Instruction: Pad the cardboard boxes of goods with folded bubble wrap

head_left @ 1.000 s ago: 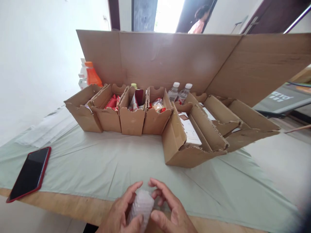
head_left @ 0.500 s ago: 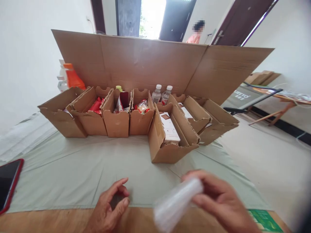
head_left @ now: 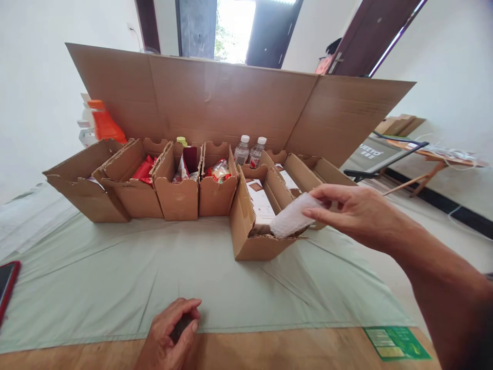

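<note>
Pinched at its upper end in my right hand (head_left: 335,205) is a whitish, see-through bubble wrap roll (head_left: 292,216). Its lower end slants into the front cardboard box (head_left: 258,249), beside a white printed carton (head_left: 261,203) standing inside that box. Whether the roll touches the box floor is hidden. My left hand (head_left: 173,329) rests by the table's front edge, fingers curled and a gap left between thumb and fingers. Nothing shows in it.
More cardboard boxes (head_left: 177,200) stand in a row, holding red and clear packets. Behind them are two capped bottles (head_left: 248,152), an orange bottle (head_left: 106,126) and a cardboard screen (head_left: 231,97). A phone (head_left: 7,288) lies left; a green card (head_left: 396,343) lies front right.
My right hand has moved forward and up, carrying the bubble wrap roll from near the table's front edge to the front box. My left hand has stayed nearly in place, its fingers slightly closer together.
</note>
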Action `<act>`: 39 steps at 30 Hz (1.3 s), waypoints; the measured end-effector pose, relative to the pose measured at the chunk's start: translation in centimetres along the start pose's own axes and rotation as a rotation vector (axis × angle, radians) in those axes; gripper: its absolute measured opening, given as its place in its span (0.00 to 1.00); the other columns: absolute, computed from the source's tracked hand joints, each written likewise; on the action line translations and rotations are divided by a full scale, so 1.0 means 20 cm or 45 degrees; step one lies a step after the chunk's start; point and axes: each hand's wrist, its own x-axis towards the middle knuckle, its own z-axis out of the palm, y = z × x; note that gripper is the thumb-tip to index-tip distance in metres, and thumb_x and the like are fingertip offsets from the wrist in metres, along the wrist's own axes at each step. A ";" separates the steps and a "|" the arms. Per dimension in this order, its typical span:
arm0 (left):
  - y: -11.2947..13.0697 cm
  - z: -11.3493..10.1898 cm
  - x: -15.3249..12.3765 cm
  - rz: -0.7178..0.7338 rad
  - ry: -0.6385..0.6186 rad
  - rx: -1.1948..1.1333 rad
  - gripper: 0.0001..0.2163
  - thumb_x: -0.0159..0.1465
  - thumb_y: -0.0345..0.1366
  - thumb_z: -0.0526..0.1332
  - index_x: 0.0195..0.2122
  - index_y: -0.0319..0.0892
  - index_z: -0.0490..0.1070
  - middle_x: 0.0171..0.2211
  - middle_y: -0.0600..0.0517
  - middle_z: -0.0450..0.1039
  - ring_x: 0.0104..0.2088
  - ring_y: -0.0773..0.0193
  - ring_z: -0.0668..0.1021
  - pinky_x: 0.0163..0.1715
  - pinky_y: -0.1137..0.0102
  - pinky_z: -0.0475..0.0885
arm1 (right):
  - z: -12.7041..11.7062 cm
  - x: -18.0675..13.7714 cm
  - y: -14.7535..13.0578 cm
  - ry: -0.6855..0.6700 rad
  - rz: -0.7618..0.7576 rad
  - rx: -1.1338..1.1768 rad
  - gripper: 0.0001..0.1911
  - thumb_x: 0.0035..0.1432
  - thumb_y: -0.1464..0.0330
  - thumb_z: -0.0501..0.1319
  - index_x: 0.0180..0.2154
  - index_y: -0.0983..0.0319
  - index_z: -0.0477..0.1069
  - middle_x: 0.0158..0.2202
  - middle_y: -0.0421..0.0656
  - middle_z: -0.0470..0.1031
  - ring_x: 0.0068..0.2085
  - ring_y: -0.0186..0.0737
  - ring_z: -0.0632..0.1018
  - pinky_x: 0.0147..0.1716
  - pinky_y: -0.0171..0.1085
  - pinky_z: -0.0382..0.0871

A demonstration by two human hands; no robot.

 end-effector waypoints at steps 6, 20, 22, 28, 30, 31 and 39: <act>-0.01 0.01 0.01 0.068 -0.025 0.010 0.17 0.68 0.29 0.61 0.56 0.52 0.71 0.36 0.54 0.81 0.35 0.65 0.84 0.36 0.76 0.79 | 0.04 0.08 -0.17 -0.595 -0.176 -0.138 0.07 0.60 0.64 0.64 0.35 0.59 0.80 0.30 0.38 0.79 0.30 0.36 0.76 0.28 0.33 0.61; 0.00 0.00 0.02 0.075 -0.050 -0.016 0.16 0.68 0.27 0.60 0.55 0.49 0.71 0.35 0.55 0.79 0.34 0.68 0.82 0.35 0.78 0.78 | 0.20 0.13 -0.30 -0.638 -0.226 -0.810 0.03 0.60 0.69 0.67 0.37 0.59 0.80 0.29 0.43 0.81 0.33 0.44 0.78 0.36 0.40 0.55; 0.00 0.00 0.02 0.072 -0.050 -0.017 0.16 0.68 0.27 0.60 0.55 0.49 0.71 0.34 0.55 0.79 0.33 0.68 0.82 0.34 0.78 0.78 | 0.23 0.13 -0.31 -0.675 -0.254 -0.813 0.03 0.59 0.70 0.67 0.36 0.59 0.80 0.30 0.44 0.82 0.33 0.44 0.79 0.34 0.39 0.53; -0.01 0.00 0.01 0.112 -0.045 0.009 0.17 0.67 0.28 0.61 0.56 0.50 0.72 0.36 0.54 0.81 0.35 0.66 0.83 0.36 0.76 0.79 | 0.21 0.06 -0.26 -0.524 -0.323 -0.565 0.05 0.60 0.70 0.66 0.38 0.57 0.82 0.30 0.42 0.82 0.35 0.45 0.81 0.35 0.40 0.60; 0.01 0.01 -0.01 0.068 0.032 0.001 0.16 0.68 0.29 0.61 0.55 0.51 0.73 0.37 0.53 0.81 0.36 0.65 0.83 0.37 0.76 0.79 | 0.14 -0.06 -0.22 -0.212 -0.361 -0.375 0.06 0.62 0.67 0.65 0.41 0.57 0.81 0.35 0.42 0.84 0.39 0.46 0.81 0.41 0.42 0.66; 0.03 0.01 -0.01 0.029 0.086 -0.004 0.15 0.68 0.30 0.61 0.54 0.51 0.74 0.38 0.53 0.81 0.37 0.64 0.83 0.39 0.75 0.79 | 0.11 -0.14 -0.20 -0.015 -0.335 -0.288 0.07 0.64 0.66 0.64 0.42 0.57 0.80 0.38 0.42 0.84 0.41 0.45 0.81 0.44 0.43 0.67; 0.22 0.16 0.33 -0.327 -0.008 -0.092 0.29 0.68 0.37 0.60 0.70 0.58 0.57 0.68 0.46 0.64 0.57 0.52 0.78 0.42 0.64 0.81 | 0.37 -0.55 0.04 0.157 0.399 0.257 0.21 0.58 0.54 0.64 0.48 0.58 0.77 0.44 0.47 0.83 0.36 0.46 0.81 0.28 0.39 0.73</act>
